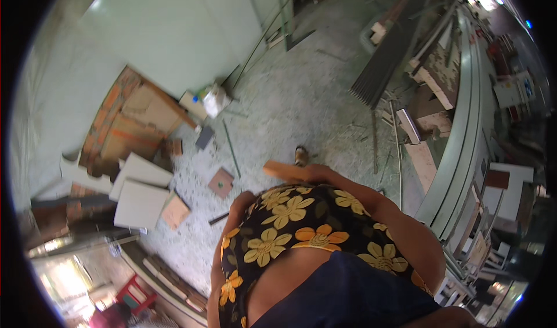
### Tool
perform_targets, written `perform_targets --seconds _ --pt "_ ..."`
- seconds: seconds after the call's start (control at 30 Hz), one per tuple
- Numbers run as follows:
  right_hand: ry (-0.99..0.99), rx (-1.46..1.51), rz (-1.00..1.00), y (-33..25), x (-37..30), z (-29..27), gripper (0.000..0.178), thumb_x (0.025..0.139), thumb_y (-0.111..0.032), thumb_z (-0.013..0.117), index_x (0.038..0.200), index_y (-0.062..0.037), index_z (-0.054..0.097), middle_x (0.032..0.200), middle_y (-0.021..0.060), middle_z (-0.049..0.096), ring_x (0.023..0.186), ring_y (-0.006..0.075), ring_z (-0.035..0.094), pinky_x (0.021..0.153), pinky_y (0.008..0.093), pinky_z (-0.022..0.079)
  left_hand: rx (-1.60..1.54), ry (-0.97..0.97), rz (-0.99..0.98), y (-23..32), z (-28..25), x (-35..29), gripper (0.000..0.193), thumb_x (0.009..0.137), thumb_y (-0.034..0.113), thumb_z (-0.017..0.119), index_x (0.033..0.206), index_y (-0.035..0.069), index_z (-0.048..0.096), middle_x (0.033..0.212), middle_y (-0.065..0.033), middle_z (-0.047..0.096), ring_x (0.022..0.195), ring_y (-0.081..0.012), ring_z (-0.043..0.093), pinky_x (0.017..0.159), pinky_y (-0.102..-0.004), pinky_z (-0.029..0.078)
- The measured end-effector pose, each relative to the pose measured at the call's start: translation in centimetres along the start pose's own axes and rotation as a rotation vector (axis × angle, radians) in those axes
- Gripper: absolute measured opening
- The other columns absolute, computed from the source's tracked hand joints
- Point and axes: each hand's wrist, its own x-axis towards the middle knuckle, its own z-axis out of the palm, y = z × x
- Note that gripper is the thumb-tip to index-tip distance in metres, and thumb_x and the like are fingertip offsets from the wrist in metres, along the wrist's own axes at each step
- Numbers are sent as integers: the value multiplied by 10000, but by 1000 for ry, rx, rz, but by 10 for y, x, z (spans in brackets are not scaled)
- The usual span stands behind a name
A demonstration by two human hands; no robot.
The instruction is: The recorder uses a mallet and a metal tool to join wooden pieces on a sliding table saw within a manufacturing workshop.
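A short tan piece with a blunt end, which looks like wood [283, 170], juts out in front of my flowered top. My right hand [316, 173] is at its right end and appears to grip it, though the fingers are hardly visible. My left hand [244, 199] hangs low beside the left side of my top. Its fingers are hidden, and I see nothing in it. Beyond the tan piece, one of my shoes [300, 155] stands on the grey floor.
A square brown plate with a hole [221, 183] lies ahead left. Pale panels [141, 205] and a brown board [139, 116] lean farther left. A white bag [216, 100] stands near the wall. Long dark metal strips [386, 55] and pale green beams [464, 136] run along the right.
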Motion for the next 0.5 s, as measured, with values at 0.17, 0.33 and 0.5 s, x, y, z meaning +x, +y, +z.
perform_targets --seconds 0.17,0.33,0.5 --pt "-240 -119 -67 -7 17 -68 562 675 -457 681 1107 -106 604 1024 142 649 940 334 617 768 434 486 215 -184 -123 54 -21 60 419 809 373 559 831 -32 664 849 -266 633 852 -381 633 700 -439 499" --pt "-253 -41 -84 48 33 -78 600 686 -462 678 1182 -154 540 1057 129 632 972 324 604 810 436 472 147 -109 -142 92 -26 122 514 680 455 716 907 -4 663 870 -241 651 867 -359 642 702 -417 499" --pt "-381 9 8 46 41 -68 637 650 -473 704 1184 -162 547 1084 142 627 1005 340 589 861 420 455 19 -142 -62 73 -28 144 460 678 400 732 953 37 667 773 -184 670 751 -305 665 641 -367 506"
